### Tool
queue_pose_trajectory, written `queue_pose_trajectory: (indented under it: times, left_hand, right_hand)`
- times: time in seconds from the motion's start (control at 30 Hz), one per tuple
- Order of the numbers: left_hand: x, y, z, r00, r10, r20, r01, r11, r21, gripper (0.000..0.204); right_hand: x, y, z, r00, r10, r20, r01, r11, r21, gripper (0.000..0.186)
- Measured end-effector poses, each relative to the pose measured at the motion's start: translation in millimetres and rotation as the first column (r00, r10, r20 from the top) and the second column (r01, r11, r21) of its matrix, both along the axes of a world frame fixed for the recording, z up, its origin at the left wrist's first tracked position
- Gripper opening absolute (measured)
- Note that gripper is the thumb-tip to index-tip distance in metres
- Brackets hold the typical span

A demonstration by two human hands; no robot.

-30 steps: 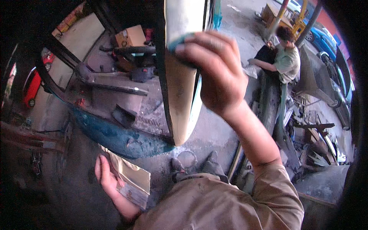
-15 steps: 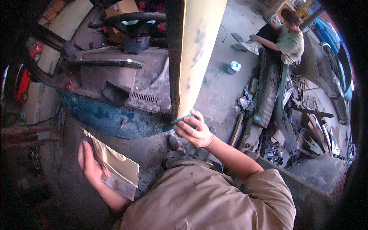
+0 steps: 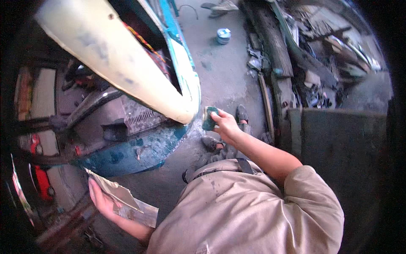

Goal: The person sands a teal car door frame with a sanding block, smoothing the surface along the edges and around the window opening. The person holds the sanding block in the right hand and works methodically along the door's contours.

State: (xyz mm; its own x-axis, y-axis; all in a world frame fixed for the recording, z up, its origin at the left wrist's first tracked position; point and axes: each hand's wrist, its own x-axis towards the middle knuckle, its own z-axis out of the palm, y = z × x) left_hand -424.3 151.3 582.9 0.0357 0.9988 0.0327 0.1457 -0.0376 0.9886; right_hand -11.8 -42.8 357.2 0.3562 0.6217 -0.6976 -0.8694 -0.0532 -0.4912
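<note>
My left hand (image 3: 101,201) holds up a flat mixing board (image 3: 146,213). A thick layer of cream body filler (image 3: 120,192) covers much of it. Between the closed fingers and thumb of my right hand (image 3: 228,128) is a small green filler spreader (image 3: 208,121), with a pale smear along its left edge. That hand is just right of a vehicle's pillar (image 3: 139,70), and a gap separates the spreader from it. Cream filler coats the pillar, with greyish patches showing. The pillar slants down to a rounded corner beside a blue-green body panel (image 3: 139,152).
A round tin (image 3: 223,36) stands on the concrete floor. To the right lie long dark trim pieces (image 3: 275,46), a wooden strip (image 3: 266,103) and scrap. A large dark panel (image 3: 342,135) stands at my right. My shoes (image 3: 210,144) are below the corner.
My view has turned and shifted, so the pillar now slants across the upper left. The spreader, earlier against the pillar's lower end, has come away to the right. The board stays in my left hand.
</note>
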Motion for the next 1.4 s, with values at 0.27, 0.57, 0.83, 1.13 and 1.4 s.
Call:
queue_pose_trajectory:
  times: [0.27,0.57,0.83,1.13,1.4]
  left_hand:
    - [46,-9,18,0.998,0.031,-0.063,-0.025,0.995,0.099,0.043]
    - [22,-13,4,0.995,0.040,-0.092,-0.018,0.973,0.230,0.042]
    - [-11,-14,-31,0.989,0.077,0.127,-0.079,0.997,0.010,0.046]
    - [-23,-13,-73,0.932,0.273,0.241,-0.190,0.929,-0.317,0.051]
    - [-21,-24,-58,0.932,0.192,0.309,-0.042,0.900,-0.433,0.048]
  right_hand:
    - [-29,28,-49,0.983,-0.157,-0.096,0.146,0.983,-0.107,0.021]
    - [-43,57,-66,0.966,-0.241,-0.096,0.224,0.961,-0.165,0.022]
    - [-39,64,28,0.987,-0.161,0.005,0.160,0.974,-0.161,0.026]
    - [-46,72,136,0.983,-0.142,0.113,0.153,0.984,-0.094,0.027]
    - [-41,80,223,0.966,-0.113,0.233,0.143,0.983,-0.116,0.022]
